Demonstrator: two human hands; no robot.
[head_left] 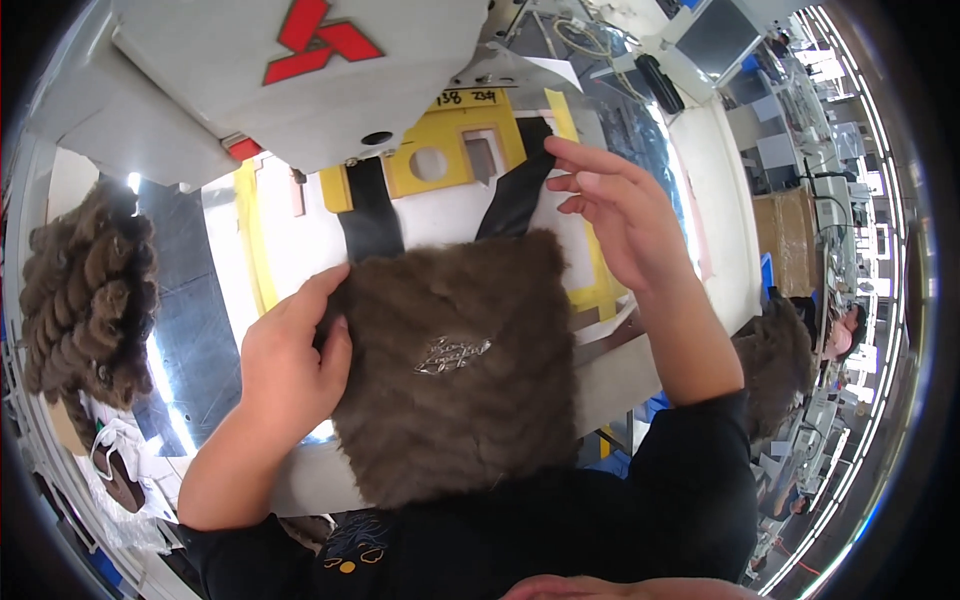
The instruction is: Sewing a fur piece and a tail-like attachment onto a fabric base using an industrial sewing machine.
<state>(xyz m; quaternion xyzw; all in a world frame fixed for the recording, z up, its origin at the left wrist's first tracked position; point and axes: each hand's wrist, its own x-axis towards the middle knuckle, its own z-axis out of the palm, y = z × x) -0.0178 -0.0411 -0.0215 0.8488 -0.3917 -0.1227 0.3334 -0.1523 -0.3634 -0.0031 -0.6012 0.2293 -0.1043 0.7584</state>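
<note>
A brown fur bag point(455, 360) lies in the centre of the frame, reaching from the middle down to the lower edge where the person's dark sleeves begin. The left hand point(290, 355) sits at the bag's left edge, left of centre, with its fingers curled onto the fur and the thumb along the upper corner, pinching that side. The right hand point(610, 215) is above and right of the bag, in the upper right of centre, fingers spread and lightly bent; its fingertips touch the right black strap point(520, 190) near its upper end, though whether they grip it or only press on it cannot be told. The left black strap point(372, 210) rises from the bag's top edge and disappears under the grey-white machine head point(300, 80) that fills the upper left. Beneath the straps lies a yellow template point(455, 150) with a round hole and a square cut-out, partly covered by the machine and the hand. The bag's pile is short, dense and plush, its outline roughly square, with a small silvery metal ornament point(452, 355) at its centre too fine to read. At the far left a heap of curly brown fur point(90, 290) is bent by the lens rim and cut off at its base.
</note>
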